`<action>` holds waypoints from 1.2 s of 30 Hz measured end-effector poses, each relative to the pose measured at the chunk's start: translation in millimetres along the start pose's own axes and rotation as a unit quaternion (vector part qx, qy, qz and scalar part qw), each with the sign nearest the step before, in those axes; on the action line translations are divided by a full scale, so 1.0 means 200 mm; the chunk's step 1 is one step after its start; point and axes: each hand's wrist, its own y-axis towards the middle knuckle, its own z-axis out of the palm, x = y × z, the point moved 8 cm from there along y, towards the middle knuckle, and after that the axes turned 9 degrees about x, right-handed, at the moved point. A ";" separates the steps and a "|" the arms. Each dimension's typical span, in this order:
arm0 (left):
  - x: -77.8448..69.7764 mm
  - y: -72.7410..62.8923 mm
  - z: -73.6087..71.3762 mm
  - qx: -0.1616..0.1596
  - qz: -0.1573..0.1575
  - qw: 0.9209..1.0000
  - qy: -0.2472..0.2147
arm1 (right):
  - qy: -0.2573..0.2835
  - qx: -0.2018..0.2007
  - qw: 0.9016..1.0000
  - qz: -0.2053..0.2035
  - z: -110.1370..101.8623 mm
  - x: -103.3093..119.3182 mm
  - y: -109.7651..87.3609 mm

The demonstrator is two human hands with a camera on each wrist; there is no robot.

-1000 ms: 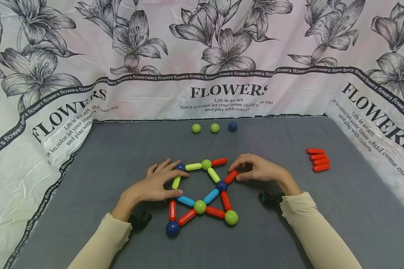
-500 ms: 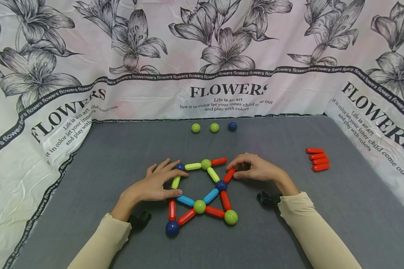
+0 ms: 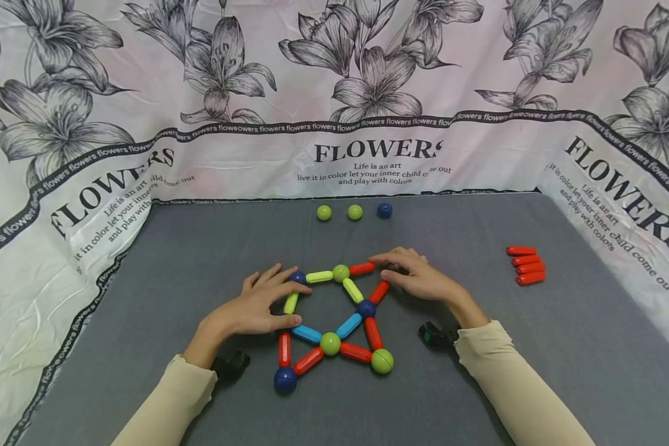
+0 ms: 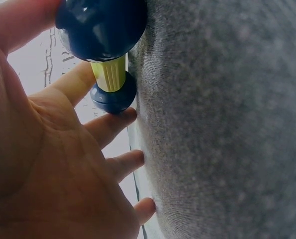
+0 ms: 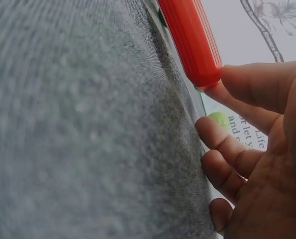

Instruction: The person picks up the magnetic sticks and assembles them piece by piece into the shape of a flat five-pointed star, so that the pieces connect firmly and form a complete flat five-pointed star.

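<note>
A flat figure of toy rods and balls lies mid-table: yellow rods (image 3: pixel 353 290), blue rods (image 3: pixel 307 334), red rods (image 3: pixel 355 352), blue balls (image 3: pixel 366 308) and green balls (image 3: pixel 330 344). Over its left corner my left hand (image 3: pixel 251 306) rests with fingers spread. Its thumb touches a blue ball (image 4: pixel 103 25), hidden in the head view; its index finger passes behind a yellow rod (image 4: pixel 110 74). My right hand (image 3: pixel 415 272) has its thumb at the free end of one red rod (image 3: pixel 378 292). The index finger reaches to the tip of the upper red rod (image 3: pixel 362 269).
Two loose green balls (image 3: pixel 354 212) and a blue ball (image 3: pixel 384 210) sit along the back. Several spare red rods (image 3: pixel 529 267) lie stacked at the right. A floral cloth (image 3: pixel 379 155) borders the grey table (image 3: pixel 228 235) behind and at both sides.
The red rod by my right thumb has swung slightly left. My right hand has let go its pinch and shifted left, its index finger stretching toward the upper red rod. The left hand stays put.
</note>
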 end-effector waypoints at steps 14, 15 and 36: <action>0.01 -0.01 0.00 -0.002 -0.002 1.000 0.002 | 0.008 -0.001 1.000 0.001 0.00 0.01 0.01; 0.01 -0.01 -0.01 -0.002 -0.001 1.000 0.002 | 0.009 0.000 1.000 0.000 0.00 0.02 0.01; 0.00 -0.02 -0.01 0.001 0.008 1.000 0.009 | 0.117 -0.229 0.960 0.111 -0.28 -0.25 0.15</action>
